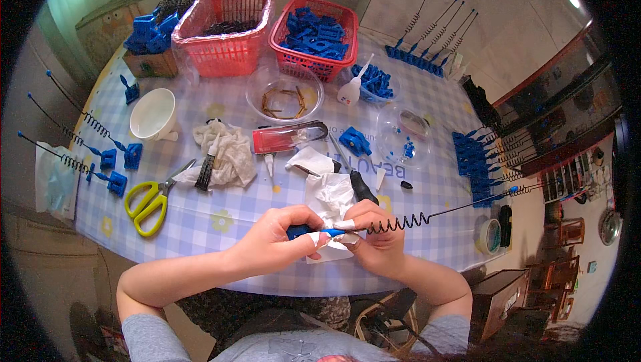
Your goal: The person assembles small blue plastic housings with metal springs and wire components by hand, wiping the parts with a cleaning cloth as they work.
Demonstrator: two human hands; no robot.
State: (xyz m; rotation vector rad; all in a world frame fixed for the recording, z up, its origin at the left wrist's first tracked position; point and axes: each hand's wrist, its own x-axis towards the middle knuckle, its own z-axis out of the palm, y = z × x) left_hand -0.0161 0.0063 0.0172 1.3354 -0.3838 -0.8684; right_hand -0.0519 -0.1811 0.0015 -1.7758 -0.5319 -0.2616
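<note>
Left hand (284, 235): thumb and finger are pinched together on the blue piece (332, 232), just beside the right hand.
Right hand (380, 245): finger and thumb are closed on the black spring wire (400, 220), near where it meets the blue piece.
Blue piece: it is between the two hands, partly covered by the left fingers. It looks like stiff, light plastic, perhaps a little slippery on its smooth side.
Spring wire: it runs out to the right of the right hand, first coiled, then straight; its far end is hard to tell among other wires. I judge it light but springy — the long end may swing and bend.
Where to hold: best, I think, on the blue piece and close to the join — not on the coils.
White paper (330, 192): just beyond both hands; a black handle (362, 188) lies beside it.
Scissors (160, 200): left of the left hand, well apart, with a crumpled cloth (230, 155) farther beyond.
</note>
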